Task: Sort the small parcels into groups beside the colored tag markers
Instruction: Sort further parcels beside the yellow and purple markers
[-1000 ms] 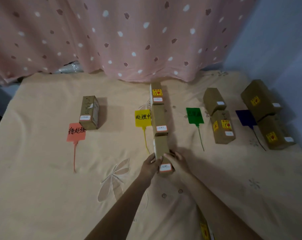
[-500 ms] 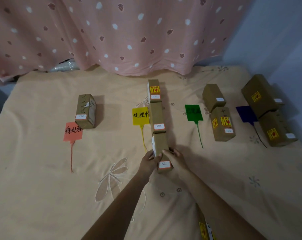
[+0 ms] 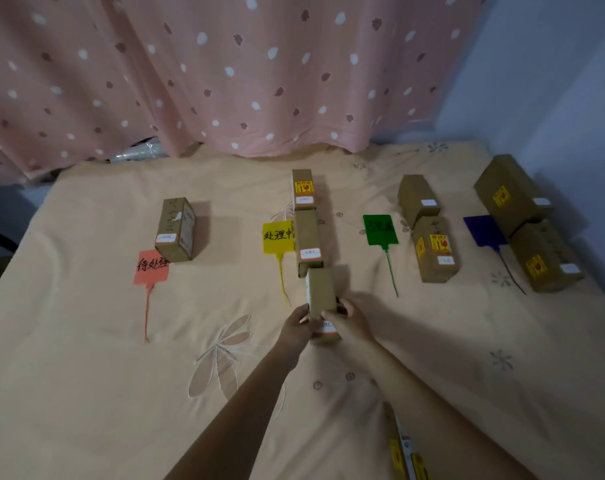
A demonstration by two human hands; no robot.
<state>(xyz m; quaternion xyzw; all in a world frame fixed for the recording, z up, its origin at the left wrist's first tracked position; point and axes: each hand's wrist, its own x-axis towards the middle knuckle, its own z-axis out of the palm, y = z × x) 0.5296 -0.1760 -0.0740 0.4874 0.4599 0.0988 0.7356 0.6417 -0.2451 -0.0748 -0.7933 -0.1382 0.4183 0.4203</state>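
Both hands hold a small brown parcel (image 3: 321,292) at its near end, lying as the closest box in a row of three beside the yellow tag (image 3: 277,236). My left hand (image 3: 297,325) grips its left side, my right hand (image 3: 350,323) its right side, fingers over the white label. Further along that row lie a middle parcel (image 3: 308,241) and a far parcel (image 3: 303,188). One parcel (image 3: 175,228) stands by the orange tag (image 3: 152,267). Two parcels (image 3: 432,247) lie by the green tag (image 3: 379,229), and two (image 3: 509,195) by the blue tag (image 3: 484,230).
Everything rests on a peach bedsheet (image 3: 86,358) with flower embroidery. A pink dotted curtain (image 3: 207,71) hangs behind, a pale wall on the right. Another parcel with yellow stickers (image 3: 403,452) shows at the bottom edge under my right forearm.
The camera tilted up a little, so the scene sits lower in view. Both hands stay on the near parcel by the yellow tag, which has barely shifted.
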